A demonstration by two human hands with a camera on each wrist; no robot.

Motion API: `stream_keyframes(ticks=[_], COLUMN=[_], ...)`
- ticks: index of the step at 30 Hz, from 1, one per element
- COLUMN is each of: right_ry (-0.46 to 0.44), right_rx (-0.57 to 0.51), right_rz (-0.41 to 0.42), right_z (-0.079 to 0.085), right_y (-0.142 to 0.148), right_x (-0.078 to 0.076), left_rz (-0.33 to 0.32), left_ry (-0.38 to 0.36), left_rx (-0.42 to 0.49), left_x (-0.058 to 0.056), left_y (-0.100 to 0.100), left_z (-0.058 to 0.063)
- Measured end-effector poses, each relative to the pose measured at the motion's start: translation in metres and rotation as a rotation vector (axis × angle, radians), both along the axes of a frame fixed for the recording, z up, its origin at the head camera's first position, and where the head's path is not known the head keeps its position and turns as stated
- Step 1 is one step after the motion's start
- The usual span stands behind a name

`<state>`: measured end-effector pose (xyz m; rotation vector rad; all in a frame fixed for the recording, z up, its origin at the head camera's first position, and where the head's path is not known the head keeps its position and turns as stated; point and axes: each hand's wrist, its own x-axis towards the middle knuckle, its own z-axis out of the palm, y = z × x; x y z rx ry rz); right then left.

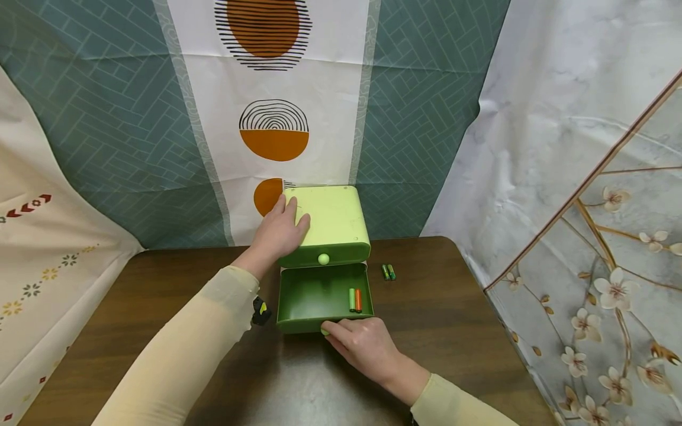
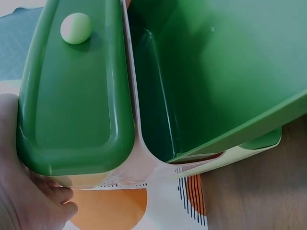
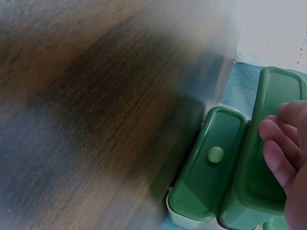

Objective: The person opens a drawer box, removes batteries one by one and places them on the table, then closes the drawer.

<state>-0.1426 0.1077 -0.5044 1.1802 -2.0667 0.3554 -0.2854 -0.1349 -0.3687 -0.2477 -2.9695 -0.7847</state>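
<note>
A small drawer cabinet (image 1: 333,216) with a pale yellow-green top and green drawers stands near the back of the table. Its middle drawer (image 1: 309,296) is pulled out towards me. Inside, at the right, lie a light green cylinder (image 1: 352,300) and an orange cylinder (image 1: 358,300), both battery-sized. My left hand (image 1: 282,231) rests with extended fingers on the cabinet's top left side. At the front of the open drawer my right hand (image 1: 362,346) pinches the round knob (image 1: 325,332), mostly hidden by the fingers. The top drawer (image 2: 76,105) is closed.
Two green batteries (image 1: 388,272) lie on the wooden table (image 1: 437,307), right of the cabinet. Below the pulled-out drawer is a closed bottom drawer (image 3: 208,163) with its own knob. Patterned cloth (image 1: 421,118) hangs behind the table and along both sides.
</note>
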Motion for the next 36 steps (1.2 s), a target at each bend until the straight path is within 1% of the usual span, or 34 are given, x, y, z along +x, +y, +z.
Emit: stream_keyframes(ticks=[6, 14, 28, 36], right_ry=[0.004, -0.003, 0.003, -0.003], right_rx=[-0.002, -0.010, -0.015, -0.012], right_rz=[0.003, 0.012, 0.010, 0.009], right_z=[-0.0007, -0.0017, -0.0033, -0.0031], right_y=[0.0007, 0.0022, 0.0034, 0.0040], right_x=[0.0000, -0.0001, 0.0008, 0.0014], left_rz=[-0.008, -0.006, -0.009, -0.012], left_ry=[0.009, 0.004, 0.017, 0.011], left_rx=[0.000, 0.002, 0.004, 0.008], left_x=[-0.0007, -0.0028, 0.0000, -0.0002], left_y=[-0.0008, -0.0020, -0.0017, -0.0023], left_z=[-0.0016, -0.0034, -0.0023, -0.0043])
